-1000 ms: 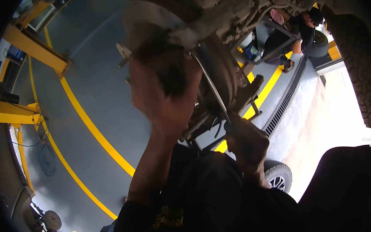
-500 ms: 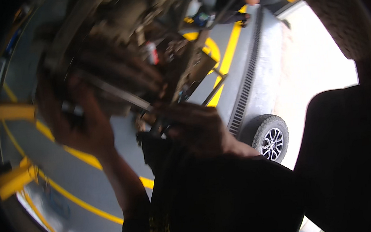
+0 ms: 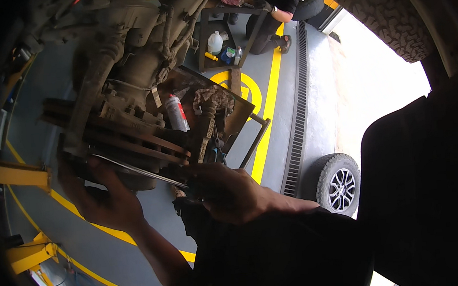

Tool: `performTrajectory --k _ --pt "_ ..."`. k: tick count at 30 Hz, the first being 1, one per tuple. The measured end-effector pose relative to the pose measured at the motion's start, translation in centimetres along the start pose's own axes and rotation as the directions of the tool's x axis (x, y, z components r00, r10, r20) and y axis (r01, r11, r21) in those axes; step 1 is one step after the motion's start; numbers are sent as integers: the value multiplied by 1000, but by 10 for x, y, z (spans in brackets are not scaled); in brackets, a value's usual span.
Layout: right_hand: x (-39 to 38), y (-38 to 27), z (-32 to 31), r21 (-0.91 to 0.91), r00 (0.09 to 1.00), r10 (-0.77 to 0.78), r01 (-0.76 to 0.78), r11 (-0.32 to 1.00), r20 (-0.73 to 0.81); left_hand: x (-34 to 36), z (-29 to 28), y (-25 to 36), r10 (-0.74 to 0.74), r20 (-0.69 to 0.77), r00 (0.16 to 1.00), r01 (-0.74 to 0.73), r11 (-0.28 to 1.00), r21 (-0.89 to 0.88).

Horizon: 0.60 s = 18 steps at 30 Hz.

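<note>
My right hand (image 3: 238,190) is closed round the mostly hidden handle of what looks like a long screwdriver (image 3: 140,172). Its bright metal shaft slants up and left along the near side of a rusty brake disc (image 3: 131,133). At the far end of the shaft, my left hand (image 3: 110,205) grips a dark brake part (image 3: 132,181) beside the disc, thumb close to the tool's tip. Shadow and the part hide most of the left fingers. Rods and hub parts (image 3: 124,111) of the vehicle's underside sit above both hands.
Beyond the disc, a spray can (image 3: 177,113) and a rag (image 3: 212,100) lie on a tray (image 3: 245,112). A cart (image 3: 211,64) with bottles and a kneeling co-worker (image 3: 278,10) are farther off. A loose wheel (image 3: 340,185) is at right, yellow lift arms (image 3: 19,174) at left.
The view has shifted and sharpened, with the vehicle parts lower in the picture. Both hands keep their places on the tool and the brake part. More of the cart and co-worker shows.
</note>
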State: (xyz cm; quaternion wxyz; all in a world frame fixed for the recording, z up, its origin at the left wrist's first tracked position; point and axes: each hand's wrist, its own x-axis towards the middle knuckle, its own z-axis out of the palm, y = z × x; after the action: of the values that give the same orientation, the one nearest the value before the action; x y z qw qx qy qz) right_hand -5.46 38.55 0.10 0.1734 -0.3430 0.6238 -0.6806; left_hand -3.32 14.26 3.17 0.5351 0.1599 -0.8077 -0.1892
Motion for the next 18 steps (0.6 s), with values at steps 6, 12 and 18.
performTrajectory --k 6,12,18 --pt "-4 4 15 -137 994 -90 81 987 -59 2 -6 5 -13 -24 1000 10 994 -106" --pt "-13 -4 27 -243 979 100 -143 960 -178 6 2 1 100 -140 985 -128 970 -207" --pt "-16 5 24 -428 987 -66 -4 904 -147 3 -9 3 46 -72 996 -61 975 -212"
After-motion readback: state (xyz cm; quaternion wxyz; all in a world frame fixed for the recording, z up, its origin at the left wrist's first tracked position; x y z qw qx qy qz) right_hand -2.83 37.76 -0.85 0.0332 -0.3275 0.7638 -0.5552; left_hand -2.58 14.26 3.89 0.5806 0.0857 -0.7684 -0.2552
